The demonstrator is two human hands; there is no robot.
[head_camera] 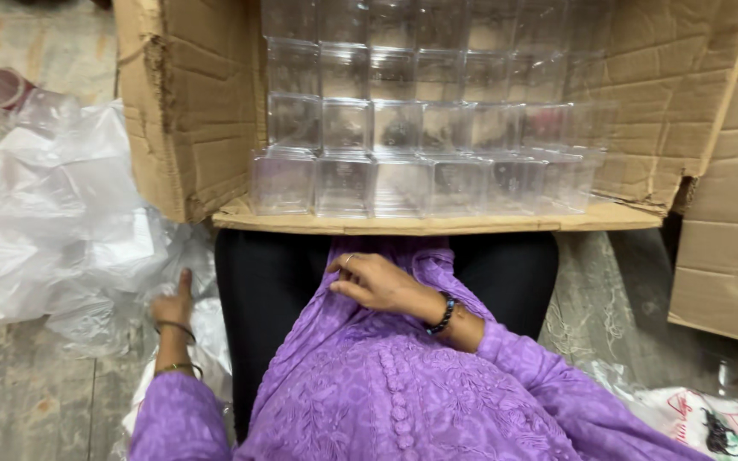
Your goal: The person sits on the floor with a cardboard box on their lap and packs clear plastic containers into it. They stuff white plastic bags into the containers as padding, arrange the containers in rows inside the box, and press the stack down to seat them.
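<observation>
Head view: left hand (172,307) presses open-palmed on clear plastic bags (61,222); right hand (377,282), grip loose, rests on purple garment (386,384).

A packing workroom floor: an open cardboard box (642,94) of stacked clear plastic containers (403,128) ahead of the hands, plastic bags (53,222) heaped leftward.
</observation>
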